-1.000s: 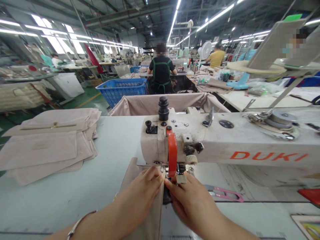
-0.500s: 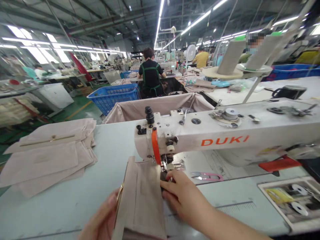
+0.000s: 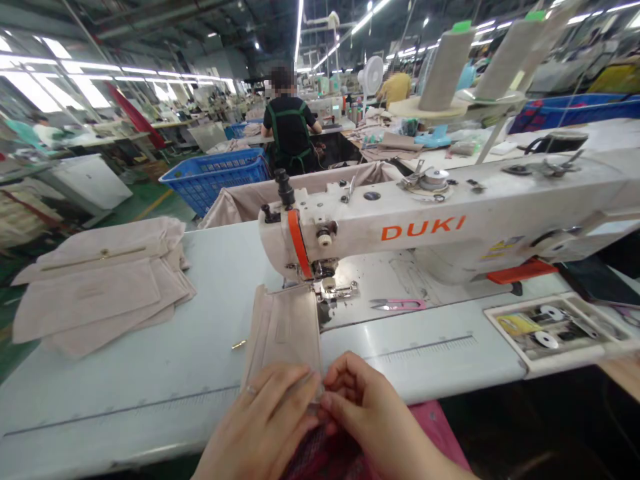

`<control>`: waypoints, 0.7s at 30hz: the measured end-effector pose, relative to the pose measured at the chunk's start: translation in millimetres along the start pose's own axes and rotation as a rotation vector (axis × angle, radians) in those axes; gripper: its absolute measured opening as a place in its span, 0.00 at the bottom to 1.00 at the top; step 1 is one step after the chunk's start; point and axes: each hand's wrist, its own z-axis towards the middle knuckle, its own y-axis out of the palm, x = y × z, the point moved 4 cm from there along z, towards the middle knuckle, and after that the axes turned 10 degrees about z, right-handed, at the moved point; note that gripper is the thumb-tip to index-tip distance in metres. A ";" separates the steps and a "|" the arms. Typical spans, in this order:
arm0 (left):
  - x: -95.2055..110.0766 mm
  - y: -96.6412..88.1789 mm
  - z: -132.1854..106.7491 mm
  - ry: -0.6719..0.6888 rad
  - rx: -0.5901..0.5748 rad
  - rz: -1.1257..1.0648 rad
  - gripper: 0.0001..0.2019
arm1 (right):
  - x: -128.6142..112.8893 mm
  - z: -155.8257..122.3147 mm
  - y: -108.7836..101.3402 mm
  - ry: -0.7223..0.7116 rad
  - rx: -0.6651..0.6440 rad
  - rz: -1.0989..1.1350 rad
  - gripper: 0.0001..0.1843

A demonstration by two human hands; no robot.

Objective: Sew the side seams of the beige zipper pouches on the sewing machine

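Note:
A beige fabric piece (image 3: 285,330) lies on the pale table (image 3: 150,373), its far end under the presser foot (image 3: 334,291) of a white DUKI sewing machine (image 3: 430,230). My left hand (image 3: 265,427) and my right hand (image 3: 365,417) meet at the near end of the fabric by the table's front edge. Both pinch that near edge with closed fingers. A small gold zipper pull (image 3: 239,345) sticks out on the fabric's left side.
A stack of beige fabric pieces (image 3: 100,287) lies at the left. Pink thread snips (image 3: 397,305) rest on the machine bed. A tray of bobbins (image 3: 550,330) sits at the right. A fabric bin (image 3: 240,200), a blue basket (image 3: 215,177) and seated people are behind.
Both hands have drawn back from the presser foot to the near end of the fabric. The view has pulled away and shifted right, showing more of the machine.

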 end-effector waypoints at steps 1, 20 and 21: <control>0.0 5.1 3.7 0.025 -0.004 0.039 0.15 | -0.2 -5.5 -3.2 -0.016 -0.004 -0.104 0.07; 5.8 28.8 -6.3 0.093 0.117 0.206 0.14 | -7.6 -14.4 -2.9 -1.091 -0.165 -1.316 0.11; 5.1 28.7 -6.9 0.111 0.129 0.217 0.15 | -9.0 -13.7 -2.8 -1.110 -0.150 -1.314 0.11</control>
